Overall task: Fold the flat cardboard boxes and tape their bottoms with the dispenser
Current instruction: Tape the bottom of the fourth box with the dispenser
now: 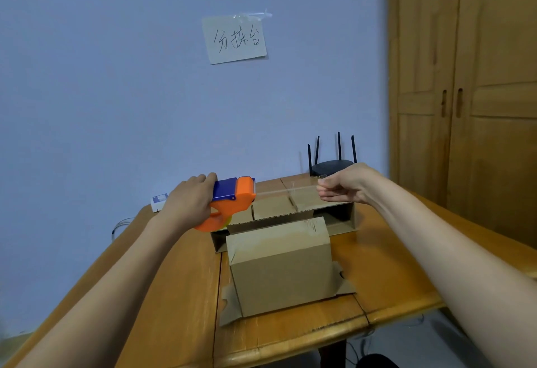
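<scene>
My left hand (190, 200) grips an orange and blue tape dispenser (232, 202) held above the table. A strip of clear tape (286, 189) runs from its front to my right hand (343, 184), which pinches the free end at the same height. Below and nearer me, a folded cardboard box (283, 271) stands bottom-up on the wooden table (386, 266), its lower flaps splayed out and old tape marks on its top face. Behind it lies a long open cardboard box (337, 218) holding several smaller folded boxes (273, 206).
A black router (331, 165) with several antennas stands at the table's back right by the blue wall. A small white and blue box (159, 200) lies at the back left. A wooden wardrobe (465, 91) fills the right side. A paper note (234, 39) is taped on the wall.
</scene>
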The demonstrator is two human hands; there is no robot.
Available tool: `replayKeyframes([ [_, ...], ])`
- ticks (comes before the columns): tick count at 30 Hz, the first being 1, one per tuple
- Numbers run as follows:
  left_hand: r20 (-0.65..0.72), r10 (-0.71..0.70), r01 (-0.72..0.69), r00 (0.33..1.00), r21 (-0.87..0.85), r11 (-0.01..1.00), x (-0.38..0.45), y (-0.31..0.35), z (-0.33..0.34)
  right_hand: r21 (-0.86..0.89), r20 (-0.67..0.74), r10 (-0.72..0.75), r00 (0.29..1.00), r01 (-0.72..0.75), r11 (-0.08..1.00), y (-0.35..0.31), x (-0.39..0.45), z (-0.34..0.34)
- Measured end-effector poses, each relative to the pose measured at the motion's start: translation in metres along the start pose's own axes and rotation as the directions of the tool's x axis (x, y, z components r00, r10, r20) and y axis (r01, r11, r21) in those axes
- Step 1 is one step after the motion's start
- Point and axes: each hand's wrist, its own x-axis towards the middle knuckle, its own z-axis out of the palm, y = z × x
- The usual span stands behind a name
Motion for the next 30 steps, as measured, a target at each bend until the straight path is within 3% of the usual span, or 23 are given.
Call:
replayKeyframes([
  [6,0.051,0.009,-0.011,0.999,0.037,0.999,0.009,0.008,-0.021,-0.052,0.003,0.007,1.000,-0.007,0.999,-0.001,0.002,-0.008],
  [15,0.191,0.086,-0.116,0.978,0.148,0.982,0.056,0.053,-0.067,0.147,-0.045,0.098,0.994,-0.091,0.985,0.041,-0.006,-0.034],
  [20,0.294,0.113,-0.179,0.949,0.209,0.962,0.075,0.088,-0.072,0.362,-0.070,0.148,0.986,-0.113,0.925,0.077,-0.005,-0.042],
  [23,0.356,0.097,-0.195,0.929,0.249,0.949,0.085,0.104,-0.071,0.362,-0.083,0.166,0.983,-0.125,0.924,0.100,-0.004,-0.039],
  [30,0.422,0.094,-0.246,0.902,0.323,0.914,0.098,0.141,-0.065,0.370,-0.287,0.171,0.943,-0.055,0.927,0.143,-0.007,-0.014],
])
